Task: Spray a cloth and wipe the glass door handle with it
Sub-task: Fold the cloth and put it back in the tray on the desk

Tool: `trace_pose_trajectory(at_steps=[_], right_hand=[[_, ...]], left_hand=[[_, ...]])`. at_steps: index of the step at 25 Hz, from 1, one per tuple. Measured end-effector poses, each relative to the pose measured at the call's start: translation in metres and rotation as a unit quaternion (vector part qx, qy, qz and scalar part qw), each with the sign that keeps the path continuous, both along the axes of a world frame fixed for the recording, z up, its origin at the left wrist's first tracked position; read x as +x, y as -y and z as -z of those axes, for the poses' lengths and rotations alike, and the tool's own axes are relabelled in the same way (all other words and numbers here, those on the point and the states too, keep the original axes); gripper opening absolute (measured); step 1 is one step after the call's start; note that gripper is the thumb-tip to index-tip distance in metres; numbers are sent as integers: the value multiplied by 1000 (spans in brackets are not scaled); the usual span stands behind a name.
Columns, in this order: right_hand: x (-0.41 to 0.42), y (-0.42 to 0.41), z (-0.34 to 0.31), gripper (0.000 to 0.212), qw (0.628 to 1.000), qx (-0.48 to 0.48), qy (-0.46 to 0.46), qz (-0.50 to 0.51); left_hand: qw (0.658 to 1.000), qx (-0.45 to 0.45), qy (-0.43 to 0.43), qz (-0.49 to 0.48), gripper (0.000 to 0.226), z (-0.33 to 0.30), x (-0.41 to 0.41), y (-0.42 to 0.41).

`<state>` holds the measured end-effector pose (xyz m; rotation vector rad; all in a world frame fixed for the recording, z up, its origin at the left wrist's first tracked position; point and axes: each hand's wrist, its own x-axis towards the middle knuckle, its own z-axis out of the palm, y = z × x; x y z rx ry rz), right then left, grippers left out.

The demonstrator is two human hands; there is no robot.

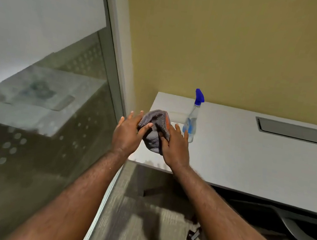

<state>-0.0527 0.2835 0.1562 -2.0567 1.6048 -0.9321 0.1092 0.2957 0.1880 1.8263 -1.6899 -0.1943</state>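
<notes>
A grey cloth (153,127) with an orange edge is bunched between both hands at the near left corner of the white desk (248,158). My left hand (129,134) presses its left side and my right hand (174,143) presses its right side, fingers spread over the fabric. A clear spray bottle (191,122) with a blue trigger head stands upright on the desk just right of my right hand, apart from it. The door handle is not in view.
A glass panel (35,104) with a metal frame runs along the left. A yellow wall rises behind the desk. A grey cable hatch (292,131) is set in the desk top. An office chair (299,231) sits under the desk at right.
</notes>
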Motion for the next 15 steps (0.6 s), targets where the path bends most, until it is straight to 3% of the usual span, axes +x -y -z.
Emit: trace_pose_trajectory(at_steps=[7, 15], right_hand=[[-12, 80, 0, 45, 997, 8, 23, 72], [-33, 183, 40, 41, 991, 80, 82, 73]], left_hand=[[998, 13, -12, 58, 60, 2, -13, 99], [993, 92, -37, 70, 59, 46, -39, 215]])
